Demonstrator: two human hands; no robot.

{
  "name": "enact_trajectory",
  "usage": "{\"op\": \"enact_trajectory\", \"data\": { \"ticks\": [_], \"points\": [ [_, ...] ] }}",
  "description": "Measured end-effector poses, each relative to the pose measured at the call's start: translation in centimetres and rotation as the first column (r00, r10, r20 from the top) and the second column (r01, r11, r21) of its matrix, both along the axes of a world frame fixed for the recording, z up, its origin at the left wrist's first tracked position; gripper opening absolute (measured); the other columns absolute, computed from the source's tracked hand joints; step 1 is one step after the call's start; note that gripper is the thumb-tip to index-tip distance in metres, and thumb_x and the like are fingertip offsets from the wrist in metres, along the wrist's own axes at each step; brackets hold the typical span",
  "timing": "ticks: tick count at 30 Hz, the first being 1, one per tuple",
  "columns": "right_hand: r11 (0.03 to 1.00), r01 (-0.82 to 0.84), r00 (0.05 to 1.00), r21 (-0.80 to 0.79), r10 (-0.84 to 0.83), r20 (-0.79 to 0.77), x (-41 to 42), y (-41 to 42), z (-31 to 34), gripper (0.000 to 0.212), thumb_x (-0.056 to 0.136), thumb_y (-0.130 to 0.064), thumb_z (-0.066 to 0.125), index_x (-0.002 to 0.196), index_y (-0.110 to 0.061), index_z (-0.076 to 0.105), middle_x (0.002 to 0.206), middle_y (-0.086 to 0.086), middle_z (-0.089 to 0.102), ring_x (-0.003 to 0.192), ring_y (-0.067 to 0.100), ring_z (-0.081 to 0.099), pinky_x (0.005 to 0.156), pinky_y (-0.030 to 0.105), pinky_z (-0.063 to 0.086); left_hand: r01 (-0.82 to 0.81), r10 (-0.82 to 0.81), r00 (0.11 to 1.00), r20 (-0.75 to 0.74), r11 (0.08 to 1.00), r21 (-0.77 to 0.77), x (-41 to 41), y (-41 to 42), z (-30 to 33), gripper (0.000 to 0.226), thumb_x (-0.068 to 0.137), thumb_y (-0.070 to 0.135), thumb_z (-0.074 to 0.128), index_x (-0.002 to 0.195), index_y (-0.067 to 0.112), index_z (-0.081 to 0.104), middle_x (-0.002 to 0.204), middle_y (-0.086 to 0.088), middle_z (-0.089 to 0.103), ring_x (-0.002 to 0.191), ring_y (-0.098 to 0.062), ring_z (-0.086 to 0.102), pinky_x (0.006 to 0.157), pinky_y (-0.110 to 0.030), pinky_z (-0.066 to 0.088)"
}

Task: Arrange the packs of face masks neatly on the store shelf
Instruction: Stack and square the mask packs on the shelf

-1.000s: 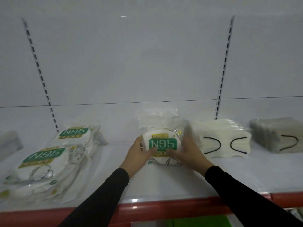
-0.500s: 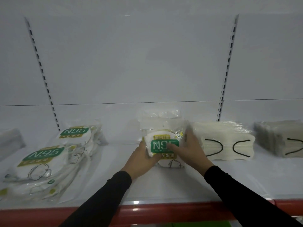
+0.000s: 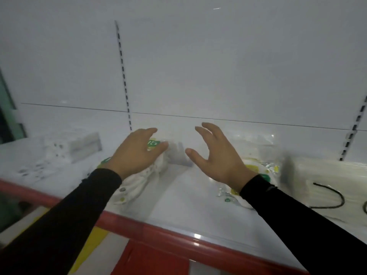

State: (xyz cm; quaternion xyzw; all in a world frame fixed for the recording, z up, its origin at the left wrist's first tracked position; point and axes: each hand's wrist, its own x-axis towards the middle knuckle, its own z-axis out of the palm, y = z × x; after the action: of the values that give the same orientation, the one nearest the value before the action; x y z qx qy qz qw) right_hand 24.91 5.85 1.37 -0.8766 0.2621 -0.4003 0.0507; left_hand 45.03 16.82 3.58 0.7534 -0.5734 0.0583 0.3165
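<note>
Here, two hands are held apart over a white store shelf [image 3: 188, 197], fingers loosely spread, nothing gripped. The left hand [image 3: 135, 153] is raised above a heap of N95 mask packs [image 3: 139, 183]. The right hand [image 3: 216, 157] is raised near another pack [image 3: 256, 171], beside white masks with black loops [image 3: 325, 181].

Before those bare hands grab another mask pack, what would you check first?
1. Left hand empty, fingers relaxed over the loose pile of green-labelled white mask packs: ok.
2. Right hand empty, fingers spread: ok.
3. Bare white shelf space between the hands: ok.
4. Pile lying neat: not ok, it looks slumped.
5. Clear-wrapped white masks with black ear loops squared up: cannot tell, blurred.
</note>
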Motion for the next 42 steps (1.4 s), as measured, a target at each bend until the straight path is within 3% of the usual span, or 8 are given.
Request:
{"op": "enact_trajectory", "data": {
  "ticks": [8,11,16,20,25,33,38,42],
  "points": [
    [0.986,-0.082,0.975,0.142,0.109,-0.195,9.3,2.8,-3.5,0.073,0.093,-0.059,0.048,0.151,-0.017,0.035,0.158,0.002,0.025,0.144,0.015,0.027,0.115,0.025,0.023,-0.228,0.252,0.964,-0.079,0.945,0.233,9.6,6.6,-2.9,0.086,0.087,0.072,0.041,0.152,0.017,0.030,0.154,-0.009,0.037,0.139,-0.025,0.037,0.107,-0.035,0.036],
    [0.971,-0.040,0.966,0.237,0.098,-0.239,12.2,3.7,-4.7,0.072,0.091,-0.065,0.041,0.145,-0.017,0.046,0.154,0.003,0.034,0.143,0.017,0.031,0.117,0.029,0.026,-0.139,0.209,0.955,-0.210,0.942,0.306,11.4,6.7,-3.6,0.075,0.090,0.068,0.044,0.145,0.017,0.039,0.146,-0.008,0.047,0.118,-0.021,0.050,0.078,-0.026,0.043],
    [0.945,-0.055,0.980,0.323,0.112,-0.162,14.9,5.8,-5.3,0.079,0.088,-0.068,0.031,0.144,-0.014,0.048,0.152,0.003,0.037,0.142,0.016,0.032,0.117,0.030,0.027,0.017,0.049,0.938,-0.343,0.982,0.188,15.1,5.7,-2.6,0.073,0.082,0.057,0.068,0.141,0.021,0.045,0.138,-0.005,0.054,0.119,-0.022,0.056,0.092,-0.032,0.046],
    [0.965,-0.049,0.994,0.256,0.072,-0.082,16.1,6.9,-4.8,0.069,0.095,-0.064,0.029,0.146,-0.020,0.045,0.150,-0.003,0.040,0.139,0.005,0.033,0.113,0.021,0.026,0.170,-0.154,0.674,-0.722,0.984,-0.050,17.9,4.3,-0.9,0.072,0.072,0.013,0.085,0.134,0.018,0.049,0.107,-0.012,0.069,0.091,-0.030,0.071,0.084,-0.044,0.057],
    [0.891,0.248,0.937,0.380,-0.320,0.141,17.2,4.3,-2.9,0.059,0.099,-0.049,0.044,0.146,-0.015,0.041,0.144,0.005,0.045,0.130,0.016,0.046,0.107,0.031,0.038,0.125,-0.298,0.286,-0.911,0.954,-0.273,22.1,1.5,-0.3,0.070,0.073,0.003,0.081,0.132,0.009,0.043,0.114,-0.015,0.068,0.091,-0.032,0.073,0.080,-0.046,0.059],
    [0.711,0.464,0.886,0.528,-0.390,-0.252,19.5,0.8,-3.2,0.053,0.094,-0.056,0.049,0.104,-0.005,0.059,0.099,0.007,0.057,0.088,0.023,0.053,0.070,0.028,0.037,0.089,-0.302,0.025,-0.953,0.950,-0.299,22.6,-4.4,-3.4,0.016,0.085,0.004,0.071,0.098,-0.005,0.066,0.096,-0.018,0.075,0.077,-0.025,0.074,0.073,-0.038,0.061],
    [0.742,0.292,0.947,0.603,-0.313,-0.073,18.6,0.1,-4.4,0.032,0.097,-0.032,0.051,0.072,-0.012,0.047,0.068,0.002,0.047,0.065,0.016,0.042,0.060,0.029,0.033,0.115,-0.287,0.238,-0.928,0.957,-0.266,20.5,-7.1,-4.3,0.022,0.089,0.015,0.070,0.104,0.000,0.063,0.095,-0.012,0.074,0.079,-0.022,0.072,0.069,-0.033,0.059],
    [0.611,0.069,0.971,0.788,-0.222,0.087,17.1,0.3,-4.3,0.030,0.100,-0.021,0.046,0.122,-0.016,0.066,0.121,0.001,0.066,0.110,0.019,0.057,0.096,0.033,0.042,0.186,-0.151,0.565,-0.811,0.981,-0.053,18.7,-7.8,-5.0,0.036,0.093,0.035,0.062,0.118,0.012,0.049,0.111,-0.006,0.063,0.096,-0.021,0.062,0.080,-0.035,0.051]
  ]
}}
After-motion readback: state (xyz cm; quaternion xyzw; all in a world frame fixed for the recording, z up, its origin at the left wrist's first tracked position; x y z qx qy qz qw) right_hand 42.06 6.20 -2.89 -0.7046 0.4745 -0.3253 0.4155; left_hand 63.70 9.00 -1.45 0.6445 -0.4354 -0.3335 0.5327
